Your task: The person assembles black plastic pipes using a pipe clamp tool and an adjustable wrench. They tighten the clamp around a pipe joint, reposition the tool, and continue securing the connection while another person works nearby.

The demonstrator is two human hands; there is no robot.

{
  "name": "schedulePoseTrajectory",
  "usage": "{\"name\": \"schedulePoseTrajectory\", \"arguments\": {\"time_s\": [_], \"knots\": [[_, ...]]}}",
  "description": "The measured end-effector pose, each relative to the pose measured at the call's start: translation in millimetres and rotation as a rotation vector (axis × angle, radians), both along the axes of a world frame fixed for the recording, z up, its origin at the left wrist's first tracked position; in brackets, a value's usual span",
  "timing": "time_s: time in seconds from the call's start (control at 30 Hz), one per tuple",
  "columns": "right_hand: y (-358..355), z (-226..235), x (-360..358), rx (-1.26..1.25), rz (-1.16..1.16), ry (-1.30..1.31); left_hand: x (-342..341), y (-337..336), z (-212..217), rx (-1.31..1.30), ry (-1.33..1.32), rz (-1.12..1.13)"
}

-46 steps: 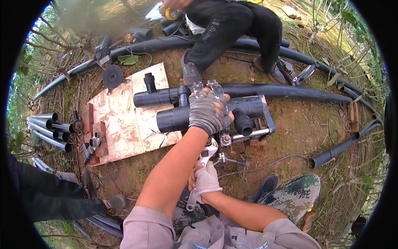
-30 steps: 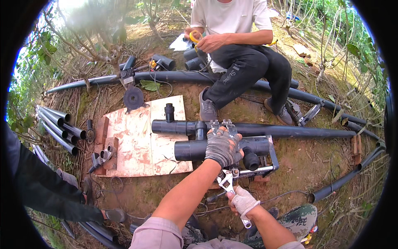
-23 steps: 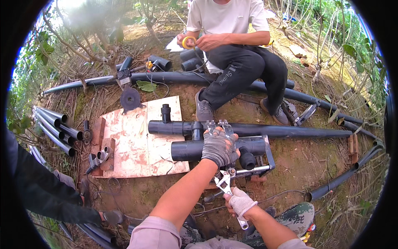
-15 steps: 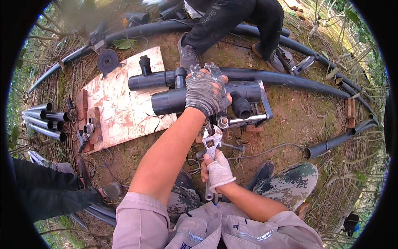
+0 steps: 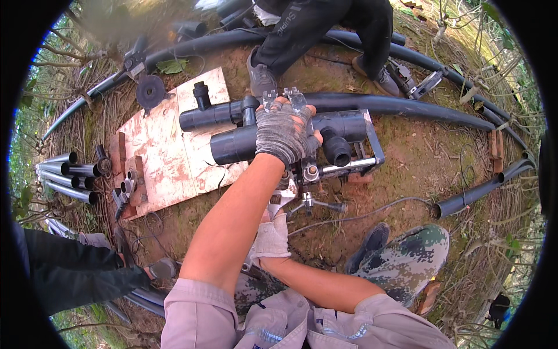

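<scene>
My left hand [image 5: 283, 132], in a grey fingerless glove, is closed over the top of a metal pipe clamp [image 5: 294, 99] in the middle. The clamp sits around black plastic pipe fittings, one wide [image 5: 232, 145] to the left and one with a side branch [image 5: 343, 127] to the right. Below, my right hand [image 5: 271, 239], in a white glove, grips a silver adjustable wrench [image 5: 282, 199]. The wrench's head is near the lower clamp bolts, and my left forearm partly hides it. Beside it are a large nut [image 5: 311, 173] and a T-shaped handle [image 5: 309, 203].
A stained board [image 5: 157, 157] lies left of the fittings. A long black pipe [image 5: 401, 106] curves off right. Another person's legs [image 5: 302, 35] are beyond the clamp, and a dark trouser leg [image 5: 75, 267] is at left. Cut pipes [image 5: 70, 180] are stacked far left.
My right hand and the wrench have moved left and slightly up, partly behind my left forearm. The T-shaped handle shows more fully now. My left hand stays on the clamp.
</scene>
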State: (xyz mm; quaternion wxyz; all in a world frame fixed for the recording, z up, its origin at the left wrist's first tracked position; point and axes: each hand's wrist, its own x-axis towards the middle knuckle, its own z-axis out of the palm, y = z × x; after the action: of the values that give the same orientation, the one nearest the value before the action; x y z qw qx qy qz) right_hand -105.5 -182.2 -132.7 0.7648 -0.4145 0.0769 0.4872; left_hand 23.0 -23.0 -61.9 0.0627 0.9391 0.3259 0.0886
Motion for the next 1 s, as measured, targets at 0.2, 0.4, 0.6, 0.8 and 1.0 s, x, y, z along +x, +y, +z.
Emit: {"name": "schedulePoseTrajectory", "arguments": {"time_s": [0.2,0.4,0.6,0.8,1.0], "knots": [[16,3,-5,-0.042,-0.054,0.157,1,0,-3,0.003,0.037,0.02],[50,12,-30,0.02,-0.033,0.362,4,-6,12,-0.088,0.114,0.009],[60,-12,-23,0.136,0.103,0.345,-4,-1,7,-0.039,-0.005,-0.017],[1,-18,47,-0.068,0.373,-0.025,-8,2,0,-0.002,-0.039,0.005],[-19,58,212,-0.529,1.267,-0.756,-11,-1,4,-0.017,-0.03,-0.003]]}}
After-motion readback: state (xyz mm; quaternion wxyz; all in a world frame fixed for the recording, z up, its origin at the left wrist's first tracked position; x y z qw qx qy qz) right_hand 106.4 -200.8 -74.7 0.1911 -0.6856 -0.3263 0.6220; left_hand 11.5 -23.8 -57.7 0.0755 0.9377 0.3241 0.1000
